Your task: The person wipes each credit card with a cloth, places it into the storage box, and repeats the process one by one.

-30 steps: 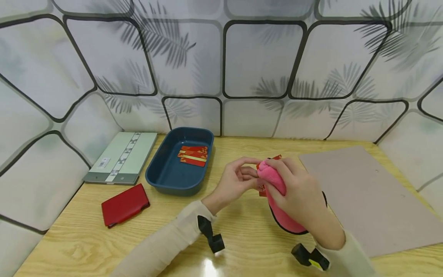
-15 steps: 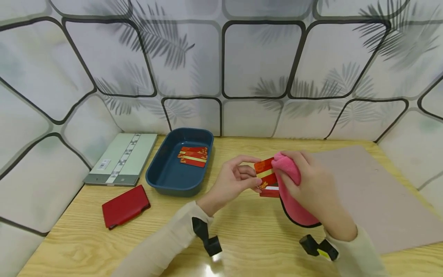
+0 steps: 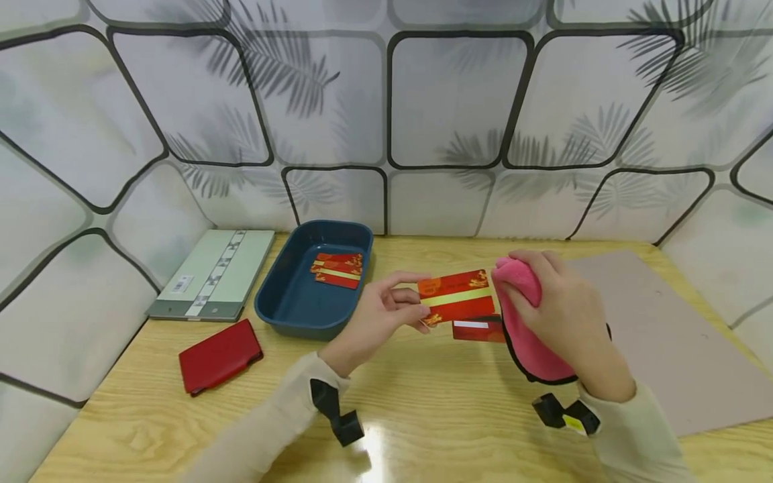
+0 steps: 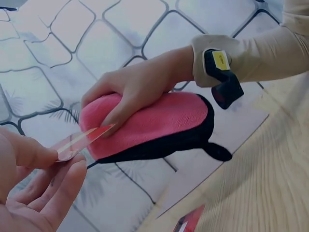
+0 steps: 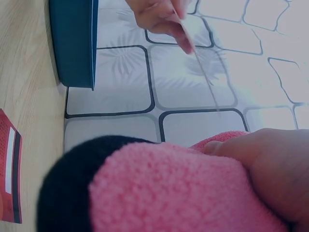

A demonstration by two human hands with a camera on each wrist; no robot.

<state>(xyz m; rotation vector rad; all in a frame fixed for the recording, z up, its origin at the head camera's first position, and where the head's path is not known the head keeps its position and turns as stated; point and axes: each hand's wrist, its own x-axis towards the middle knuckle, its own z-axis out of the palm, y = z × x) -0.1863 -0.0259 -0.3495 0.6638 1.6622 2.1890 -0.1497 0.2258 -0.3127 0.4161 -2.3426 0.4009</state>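
Between thumb and fingers, my left hand (image 3: 386,305) pinches one end of a red card (image 3: 457,295) with a gold stripe, held up above the table. A folded pink cloth (image 3: 531,329) with a black edge is gripped in my right hand (image 3: 558,312), just right of the card's free end. In the left wrist view the pink cloth (image 4: 154,116) has a black loop at one corner. Beneath the held card, another red card (image 3: 477,330) with a white strip lies on the table, partly covered by the cloth and the held card in the head view.
Left of my hands stands a blue tray (image 3: 280,305) with several red and gold cards (image 3: 338,270) inside. A red wallet-like case (image 3: 221,357) and a pale green notebook (image 3: 211,275) lie further left. A grey-beige board (image 3: 670,349) covers the table's right side.
My right hand has moved right with the cloth, off the card. My left hand has shifted slightly left, so the held card now shows nearly whole.
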